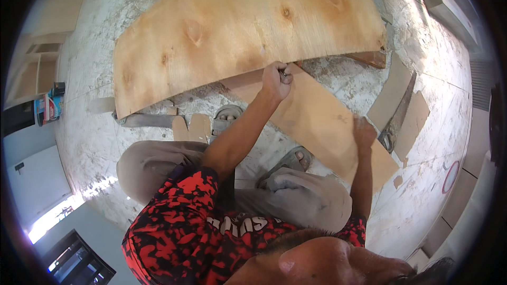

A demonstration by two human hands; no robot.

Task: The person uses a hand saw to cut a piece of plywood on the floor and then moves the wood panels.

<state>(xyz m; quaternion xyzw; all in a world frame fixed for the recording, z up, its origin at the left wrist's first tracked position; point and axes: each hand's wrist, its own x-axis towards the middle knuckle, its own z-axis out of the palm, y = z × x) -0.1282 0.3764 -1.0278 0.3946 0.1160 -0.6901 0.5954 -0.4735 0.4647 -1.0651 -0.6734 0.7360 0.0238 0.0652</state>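
Note:
My left hand point(277, 79) is closed at the lower edge of a large curved plywood panel point(227, 26), with a small dark item in its fingers that I cannot make out. My right hand point(364, 133) is on a long light-brown board point(306, 111) that runs diagonally from beneath the panel toward the lower right; motion blurs its fingers. I am low over the dirty white floor, my knees bent and both sandalled feet beside the board.
Cardboard-like offcuts point(388, 89) lie at the right, with smaller pieces point(198, 126) near my left foot. A grey strip point(148, 120) lies below the panel's left end. A paint bucket point(47, 105) and wooden boxes point(39, 68) stand at the left, and a grey block point(443, 5) at upper right.

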